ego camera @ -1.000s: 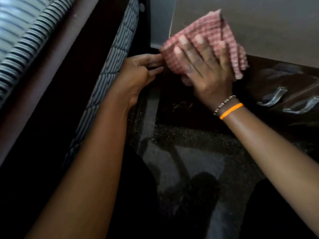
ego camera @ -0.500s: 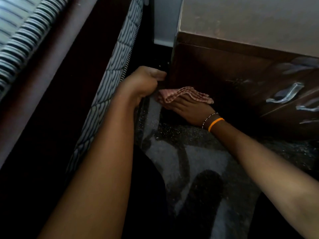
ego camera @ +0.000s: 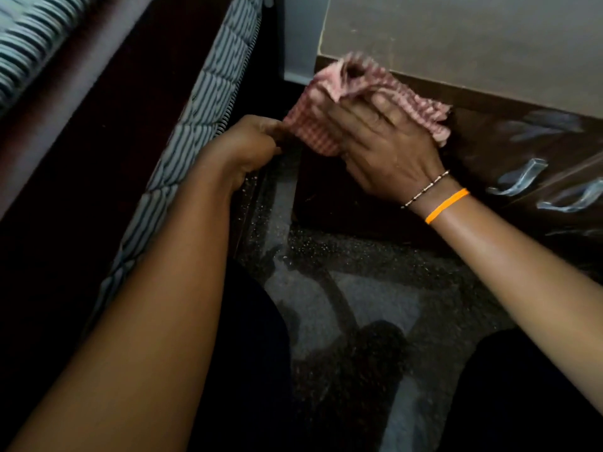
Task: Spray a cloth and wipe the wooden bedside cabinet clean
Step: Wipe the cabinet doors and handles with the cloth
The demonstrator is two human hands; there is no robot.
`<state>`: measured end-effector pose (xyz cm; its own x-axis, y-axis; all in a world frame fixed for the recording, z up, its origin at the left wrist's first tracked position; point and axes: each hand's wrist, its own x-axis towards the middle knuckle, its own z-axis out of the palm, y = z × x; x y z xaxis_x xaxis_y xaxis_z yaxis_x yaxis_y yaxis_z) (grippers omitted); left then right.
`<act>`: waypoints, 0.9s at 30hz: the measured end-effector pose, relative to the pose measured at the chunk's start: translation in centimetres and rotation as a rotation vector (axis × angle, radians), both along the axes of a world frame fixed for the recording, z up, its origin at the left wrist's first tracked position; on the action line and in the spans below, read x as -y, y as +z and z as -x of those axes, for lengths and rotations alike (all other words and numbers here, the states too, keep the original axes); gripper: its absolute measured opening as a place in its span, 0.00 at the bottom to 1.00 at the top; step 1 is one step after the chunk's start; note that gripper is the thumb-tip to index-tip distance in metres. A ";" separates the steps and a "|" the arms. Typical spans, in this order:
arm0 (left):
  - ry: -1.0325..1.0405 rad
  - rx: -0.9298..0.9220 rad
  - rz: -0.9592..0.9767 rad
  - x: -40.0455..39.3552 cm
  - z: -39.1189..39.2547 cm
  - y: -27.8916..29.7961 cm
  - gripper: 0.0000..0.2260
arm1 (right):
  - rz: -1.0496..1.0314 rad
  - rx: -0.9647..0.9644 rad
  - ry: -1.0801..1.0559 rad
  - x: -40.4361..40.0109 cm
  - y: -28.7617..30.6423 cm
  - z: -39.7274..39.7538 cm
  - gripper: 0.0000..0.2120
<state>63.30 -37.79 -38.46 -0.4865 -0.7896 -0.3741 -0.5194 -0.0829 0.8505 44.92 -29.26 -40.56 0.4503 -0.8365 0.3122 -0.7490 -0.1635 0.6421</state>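
Head view — the checked cloth (ego camera: 329, 125) is pressed by the flat, straight-fingered right hand (ego camera: 388, 151) against the upper corner of the wooden bedside cabinet (ego camera: 359, 197). Its lower edge is pinched by the curled fingers of the left hand (ego camera: 248, 148). A striped mattress (ego camera: 195, 125) is seen at left — metal drawer handles (ego camera: 518, 181) at right.
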 end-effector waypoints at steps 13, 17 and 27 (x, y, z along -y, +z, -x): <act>-0.572 0.687 0.072 -0.1 0.0 -1.6 0.19 | -0.246 -0.060 0.062 -1.1 -10.2 -0.2 0.25; -0.597 0.615 0.032 0.8 0.5 -2.4 0.27 | -0.560 -0.173 0.135 -0.8 -14.5 0.0 0.28; -0.696 0.606 0.064 0.7 1.6 -4.0 0.13 | -0.769 -0.005 0.153 1.0 -19.5 -2.7 0.26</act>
